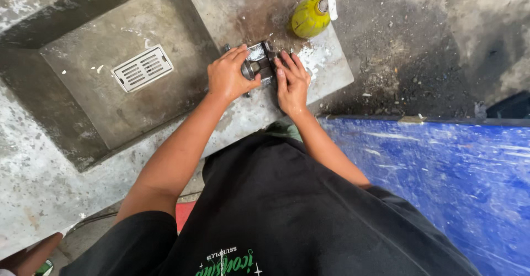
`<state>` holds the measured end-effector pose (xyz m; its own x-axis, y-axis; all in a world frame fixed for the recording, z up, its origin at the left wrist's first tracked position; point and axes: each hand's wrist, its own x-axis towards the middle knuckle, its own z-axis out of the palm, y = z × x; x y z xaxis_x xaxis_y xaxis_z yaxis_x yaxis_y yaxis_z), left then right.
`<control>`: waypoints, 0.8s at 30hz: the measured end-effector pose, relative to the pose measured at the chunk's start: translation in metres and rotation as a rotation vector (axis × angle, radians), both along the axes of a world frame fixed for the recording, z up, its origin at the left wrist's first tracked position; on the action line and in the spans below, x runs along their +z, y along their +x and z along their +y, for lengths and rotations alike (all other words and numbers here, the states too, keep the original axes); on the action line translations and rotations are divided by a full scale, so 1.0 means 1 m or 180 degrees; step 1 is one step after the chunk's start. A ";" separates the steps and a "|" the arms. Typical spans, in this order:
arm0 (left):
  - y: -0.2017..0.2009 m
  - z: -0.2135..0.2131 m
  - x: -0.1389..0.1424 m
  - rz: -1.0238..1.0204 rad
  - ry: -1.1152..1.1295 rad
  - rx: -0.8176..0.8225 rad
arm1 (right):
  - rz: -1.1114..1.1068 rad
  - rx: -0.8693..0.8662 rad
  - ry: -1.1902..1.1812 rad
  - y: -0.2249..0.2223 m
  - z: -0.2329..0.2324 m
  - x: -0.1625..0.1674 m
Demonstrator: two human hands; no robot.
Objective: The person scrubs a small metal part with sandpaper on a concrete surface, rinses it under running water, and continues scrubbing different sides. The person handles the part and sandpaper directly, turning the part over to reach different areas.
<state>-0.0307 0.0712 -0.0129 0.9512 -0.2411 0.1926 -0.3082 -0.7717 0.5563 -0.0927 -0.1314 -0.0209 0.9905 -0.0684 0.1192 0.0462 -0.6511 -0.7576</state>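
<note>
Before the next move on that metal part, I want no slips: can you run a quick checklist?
1. Left hand on the metal part: ok.
2. Right hand steadies its other side: ok.
3. Part rests on the concrete slab: ok.
4. Yellow bottle stands apart from the hands: ok.
5. Floor drain uncovered by tools: ok.
6. Part clamped or loose: cannot tell.
</note>
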 end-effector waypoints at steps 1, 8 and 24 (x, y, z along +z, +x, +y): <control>-0.001 -0.001 0.000 -0.0031 0.0024 0.0036 | 0.0003 0.0014 0.0108 0.000 0.000 0.001; -0.002 -0.002 0.002 -0.0058 0.0079 0.0052 | 0.0223 -0.0095 -0.0255 0.002 0.003 0.007; 0.000 0.000 -0.001 -0.0150 0.0037 0.0063 | 0.0161 0.0114 0.0043 0.006 -0.003 0.002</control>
